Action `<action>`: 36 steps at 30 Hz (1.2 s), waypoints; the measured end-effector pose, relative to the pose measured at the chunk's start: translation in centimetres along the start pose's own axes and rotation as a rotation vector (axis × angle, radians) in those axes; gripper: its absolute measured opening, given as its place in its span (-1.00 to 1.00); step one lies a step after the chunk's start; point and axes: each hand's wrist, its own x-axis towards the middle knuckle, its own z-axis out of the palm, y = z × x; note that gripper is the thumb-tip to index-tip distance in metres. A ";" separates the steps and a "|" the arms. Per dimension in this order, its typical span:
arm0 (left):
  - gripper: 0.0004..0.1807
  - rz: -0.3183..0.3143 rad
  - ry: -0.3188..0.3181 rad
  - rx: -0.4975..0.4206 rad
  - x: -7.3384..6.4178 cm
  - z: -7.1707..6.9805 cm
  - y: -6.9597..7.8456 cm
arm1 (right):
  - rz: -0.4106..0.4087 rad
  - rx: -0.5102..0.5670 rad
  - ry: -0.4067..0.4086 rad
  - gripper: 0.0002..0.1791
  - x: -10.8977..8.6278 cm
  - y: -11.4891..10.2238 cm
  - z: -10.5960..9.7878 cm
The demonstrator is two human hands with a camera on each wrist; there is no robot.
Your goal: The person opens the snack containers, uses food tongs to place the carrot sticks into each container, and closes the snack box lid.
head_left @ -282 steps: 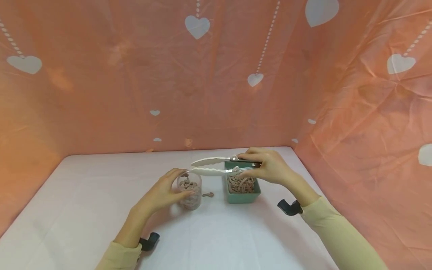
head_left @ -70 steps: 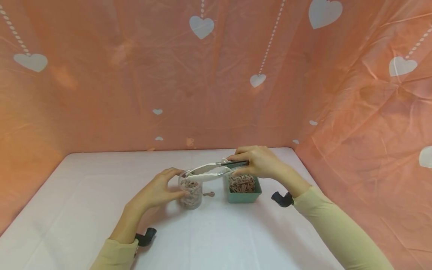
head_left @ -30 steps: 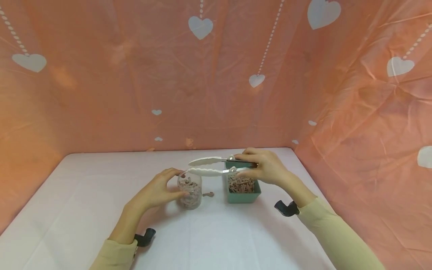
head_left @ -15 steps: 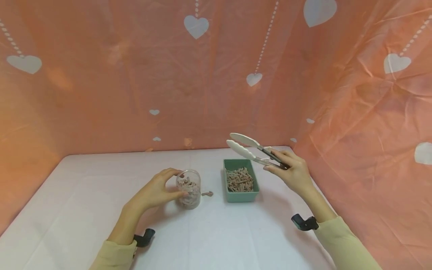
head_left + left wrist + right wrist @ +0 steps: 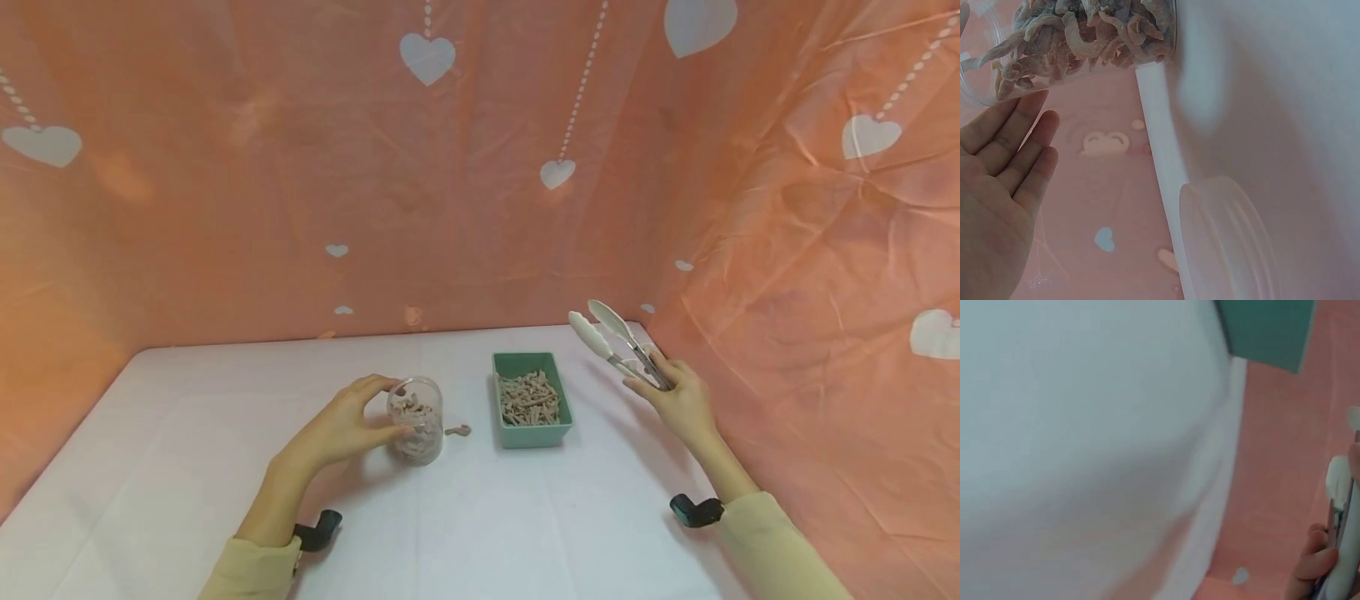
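Note:
My left hand (image 5: pixel 337 429) holds a clear jar (image 5: pixel 426 450) upright on the table, thumb at the near side and fingers behind. Brown, twisted dried strips (image 5: pixel 1085 37) fill much of the jar, and its mouth is uncovered. One loose strip (image 5: pixel 458 431) lies just right of it. A green rectangular box (image 5: pixel 536 437) with more of these strips stands further right. Beyond the box's right side, my right hand (image 5: pixel 686 404) grips metal tongs (image 5: pixel 590 335) with white scalloped tips. The tips are spread apart, raised, point up and left, and have nothing between them.
A white cloth covers the table (image 5: pixel 450 533). Behind and to the sides hangs a pink-orange curtain (image 5: pixel 487 250) with white hearts. In the left wrist view a translucent round lid-like piece (image 5: pixel 1229 237) shows near the jar.
The tongs, earlier with their tips at the jar's mouth, have swung right past the green box in my right hand. My left hand stays at the jar.

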 end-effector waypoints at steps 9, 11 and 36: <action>-0.21 0.011 0.003 -0.011 0.1 0.1 0.0 | 0.100 -0.118 -0.234 -0.09 -0.3 1.6 0.4; -0.20 0.007 0.001 -0.012 0.1 0.0 0.0 | 0.125 -0.124 -0.276 -0.09 -0.4 1.8 0.7; -0.22 0.016 -0.003 -0.014 0.1 -0.1 0.0 | 0.276 -0.239 -0.422 -0.02 -1.2 2.3 2.4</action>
